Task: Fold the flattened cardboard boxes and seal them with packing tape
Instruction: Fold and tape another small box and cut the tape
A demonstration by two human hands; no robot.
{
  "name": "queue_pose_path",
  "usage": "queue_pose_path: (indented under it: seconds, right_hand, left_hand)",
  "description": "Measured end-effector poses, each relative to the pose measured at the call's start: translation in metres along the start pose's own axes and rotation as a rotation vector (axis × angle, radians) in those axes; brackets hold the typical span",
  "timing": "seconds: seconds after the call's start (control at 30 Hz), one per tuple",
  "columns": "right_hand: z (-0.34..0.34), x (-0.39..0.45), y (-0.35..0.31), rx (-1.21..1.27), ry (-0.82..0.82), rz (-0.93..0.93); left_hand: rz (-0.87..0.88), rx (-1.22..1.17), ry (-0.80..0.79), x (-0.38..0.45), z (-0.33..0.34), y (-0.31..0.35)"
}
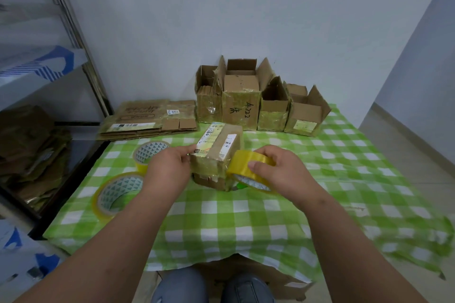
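**Box held at mid-table, tape roll against its right end**

Your left hand point(170, 167) pinches the near-left top corner of the box point(218, 155), thumb and fingers curled onto the cardboard. The box sits on the green checked cloth point(246, 216) in the middle of the table, closed on top, with printed labels across its upper face and old yellowish tape on its near side.

Your right hand point(275, 170) grips a yellow tape roll point(248, 170), fingers curled over the top of it and the thumb pressed on its outer face. The roll stands on edge, touching the box's near-right corner. Whether a strip already runs from roll to box, you cannot tell.

To your left, two more rolls point(118, 192) lie on the cloth; your left forearm crosses over part of both. Behind them, at the far-left corner, a stack of flat boxes point(147, 118) waits. Along the wall behind the box stands a row of four open boxes point(261, 103) with flaps up, close together. A metal shelf point(37, 130) to the far left holds more crumpled cardboard. Your knees point(211, 285) show below the table's near edge.
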State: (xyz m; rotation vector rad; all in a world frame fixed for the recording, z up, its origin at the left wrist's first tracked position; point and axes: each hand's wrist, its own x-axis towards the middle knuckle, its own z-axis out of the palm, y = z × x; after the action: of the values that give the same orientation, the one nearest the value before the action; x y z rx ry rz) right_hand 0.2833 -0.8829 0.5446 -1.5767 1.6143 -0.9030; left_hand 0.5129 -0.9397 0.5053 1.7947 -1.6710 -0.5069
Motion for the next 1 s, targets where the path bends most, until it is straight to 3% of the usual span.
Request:
queue_pose_path:
  seconds: [0.13, 0.33, 0.67, 1.0]
  right_hand:
    - [0.016, -0.004, -0.007, 0.144, -0.084, 0.037]
    - [0.042, -0.017, -0.004, 0.304, -0.160, 0.071]
    - [0.058, -0.033, 0.001, 0.467, -0.076, 0.009]
    - [0.072, -0.035, -0.003, 0.573, 0.002, 0.041]
  left_hand:
    - [0.040, 0.042, -0.112, 0.002, -0.003, 0.006]
    - [-0.027, -0.225, -0.250, 0.005, -0.002, 0.007]
    - [0.023, -0.144, -0.365, 0.017, -0.002, 0.013]
    - [0.067, -0.040, -0.369, 0.026, -0.002, 0.012]
